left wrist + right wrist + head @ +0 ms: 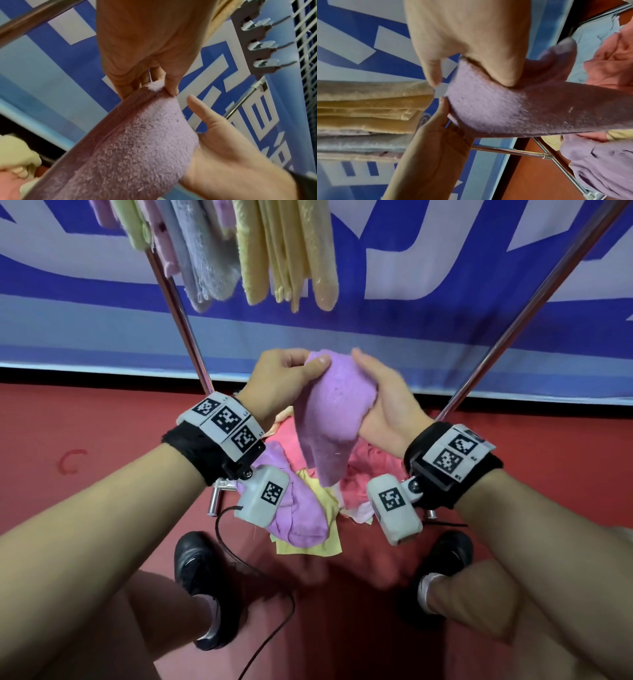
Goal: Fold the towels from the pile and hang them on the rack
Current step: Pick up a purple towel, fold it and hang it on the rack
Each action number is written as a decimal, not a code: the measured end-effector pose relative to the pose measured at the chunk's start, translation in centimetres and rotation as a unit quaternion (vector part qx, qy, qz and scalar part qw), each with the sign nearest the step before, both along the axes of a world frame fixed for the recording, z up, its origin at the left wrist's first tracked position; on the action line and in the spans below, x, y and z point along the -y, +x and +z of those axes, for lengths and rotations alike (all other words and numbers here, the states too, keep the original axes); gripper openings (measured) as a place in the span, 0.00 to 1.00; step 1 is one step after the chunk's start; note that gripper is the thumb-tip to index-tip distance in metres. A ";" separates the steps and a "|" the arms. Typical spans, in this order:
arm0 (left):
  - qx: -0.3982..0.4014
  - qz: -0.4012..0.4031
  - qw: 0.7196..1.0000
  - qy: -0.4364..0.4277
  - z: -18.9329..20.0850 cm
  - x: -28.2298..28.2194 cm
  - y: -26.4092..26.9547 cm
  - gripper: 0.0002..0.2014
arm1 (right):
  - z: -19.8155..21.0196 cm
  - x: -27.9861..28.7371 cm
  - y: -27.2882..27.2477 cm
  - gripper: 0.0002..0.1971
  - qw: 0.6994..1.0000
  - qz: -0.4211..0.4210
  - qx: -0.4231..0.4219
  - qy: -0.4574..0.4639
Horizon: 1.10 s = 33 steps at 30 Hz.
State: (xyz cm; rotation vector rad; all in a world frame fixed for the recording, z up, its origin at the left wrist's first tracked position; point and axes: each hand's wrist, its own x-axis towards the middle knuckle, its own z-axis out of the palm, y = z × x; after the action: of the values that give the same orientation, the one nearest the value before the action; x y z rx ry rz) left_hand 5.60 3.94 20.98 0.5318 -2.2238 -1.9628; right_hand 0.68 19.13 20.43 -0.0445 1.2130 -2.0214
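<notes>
A purple towel [330, 412] hangs between my two hands above the pile, its lower end loose. My left hand [308, 364] pinches its top edge with thumb and curled fingers, as the left wrist view shows [164, 86]. My right hand [368, 378] cups the towel's right side, thumb on top and fingers behind the cloth; this hand also fills the top of the right wrist view [471, 40]. The pile of towels [308, 515], pink, yellow and purple, lies on the red floor below. Folded yellow, grey and pink towels [274, 251] hang on the rack above.
Two slanted metal rack legs [178, 302] [534, 302] flank my hands in front of a blue and white banner. My black shoes [202, 577] [442, 563] stand on either side of the pile. A thin black cable [260, 573] trails across the floor.
</notes>
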 end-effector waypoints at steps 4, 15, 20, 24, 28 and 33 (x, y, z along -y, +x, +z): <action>0.008 0.052 0.995 -0.088 -1.1 0.6 -0.3 0.12 | -1.3 0.2 -0.7 0.15 0.987 -0.084 -0.069 0.121; 0.029 0.102 0.994 -0.011 -1.8 -0.1 0.0 0.15 | -0.5 0.4 -1.0 0.15 0.986 -0.075 -0.111 0.096; 0.003 0.104 0.994 0.015 -1.9 -0.4 -0.2 0.10 | -0.1 0.6 -0.8 0.23 0.991 -0.072 -0.093 0.064; -0.019 0.108 0.994 0.022 -1.5 -0.4 -0.3 0.08 | 0.3 0.3 -1.1 0.23 0.990 -0.072 -0.104 0.064; -0.031 0.079 0.993 0.082 -1.2 -0.7 -0.6 0.08 | 0.6 0.1 -1.4 0.20 0.988 -0.072 -0.124 0.063; 0.025 0.015 0.990 0.138 -1.2 -0.8 0.1 0.24 | 0.7 0.1 -1.2 0.23 0.990 -0.053 -0.116 0.062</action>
State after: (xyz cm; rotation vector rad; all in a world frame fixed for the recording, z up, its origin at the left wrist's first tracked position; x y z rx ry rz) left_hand 5.74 4.71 19.77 0.6487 -1.9680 -2.2804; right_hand -0.49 19.05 21.08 -0.1616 1.5135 -2.0707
